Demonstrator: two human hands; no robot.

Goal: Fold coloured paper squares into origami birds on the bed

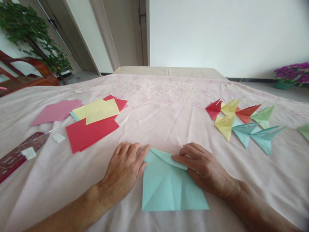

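Since turquoise paper looks thin, light, easily creased, edge hold seems best; open left hand presses upper corner; right hand grips folded flap.

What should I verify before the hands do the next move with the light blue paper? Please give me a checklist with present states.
1. Left hand at the upper left corner of the paper: ok.
2. Right hand on the flap along the top edge: ok.
3. Flap crease pressed sharp: cannot tell.
4. Paper smooth, without crease lines: not ok, lines show below the flap.
5. Red sheets apart from the left hand: ok.
6. Folded pieces on the right, such as the yellow one, apart from the right hand: ok.
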